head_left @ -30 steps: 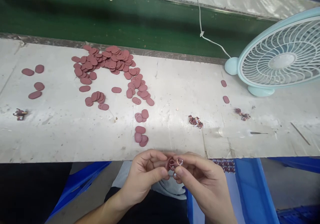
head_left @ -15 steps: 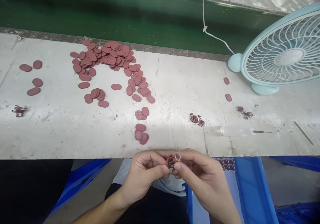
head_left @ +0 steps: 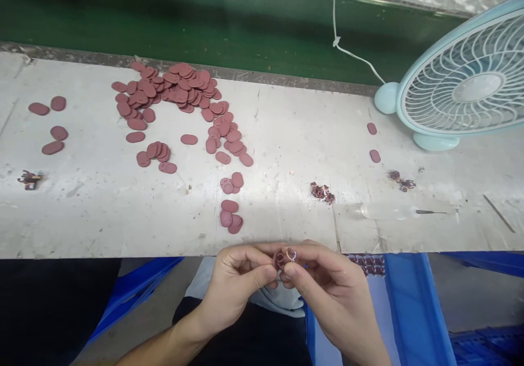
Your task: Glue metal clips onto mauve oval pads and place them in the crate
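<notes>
A pale blue fan [head_left: 477, 88] stands on the right part of the desk [head_left: 286, 131]. Well to the left of the fan, and nearer the person, the left hand [head_left: 241, 281] and the right hand [head_left: 333, 289] meet at the desk's front edge. Each grip is a narrow pinch, thumb against fingers, and both close on one small maroon piece [head_left: 280, 261]; its end at the right hand shows a pale, orange-tinged edge. The fingers hide much of it.

Far to the fan's left lies a heap of maroon ovals [head_left: 184, 85], with smaller groups trailing from it toward the person. Two loose ovals [head_left: 371, 129] lie just left of the fan's base. Nearer the person than the fan are a cluster of tangled brown bits [head_left: 322, 192] and a clear-handled tool [head_left: 388, 211], its thin dark tip pointing right. Nearer still, below desk level, a blue-sided tray [head_left: 413, 306] holds rows of dark maroon parts [head_left: 370, 264]. A white cord [head_left: 336, 41] runs from behind the fan across a green strip [head_left: 245, 44].
</notes>
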Demonstrator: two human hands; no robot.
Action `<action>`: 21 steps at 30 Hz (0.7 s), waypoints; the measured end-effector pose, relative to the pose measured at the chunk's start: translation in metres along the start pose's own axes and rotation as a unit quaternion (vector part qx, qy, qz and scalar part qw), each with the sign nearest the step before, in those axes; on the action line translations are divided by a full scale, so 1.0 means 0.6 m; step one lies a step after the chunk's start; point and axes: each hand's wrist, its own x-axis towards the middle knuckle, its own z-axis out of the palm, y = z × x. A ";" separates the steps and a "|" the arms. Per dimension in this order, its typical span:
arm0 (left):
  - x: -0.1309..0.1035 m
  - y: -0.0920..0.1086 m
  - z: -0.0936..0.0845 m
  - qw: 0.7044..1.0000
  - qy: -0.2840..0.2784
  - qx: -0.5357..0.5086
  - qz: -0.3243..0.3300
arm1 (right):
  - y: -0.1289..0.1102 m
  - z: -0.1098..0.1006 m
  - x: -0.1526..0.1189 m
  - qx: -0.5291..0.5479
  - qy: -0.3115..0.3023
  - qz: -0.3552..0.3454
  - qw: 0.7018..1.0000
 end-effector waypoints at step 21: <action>0.038 0.119 -0.044 0.856 0.089 0.453 0.233 | 0.060 -0.081 -0.034 0.095 0.184 0.001 0.978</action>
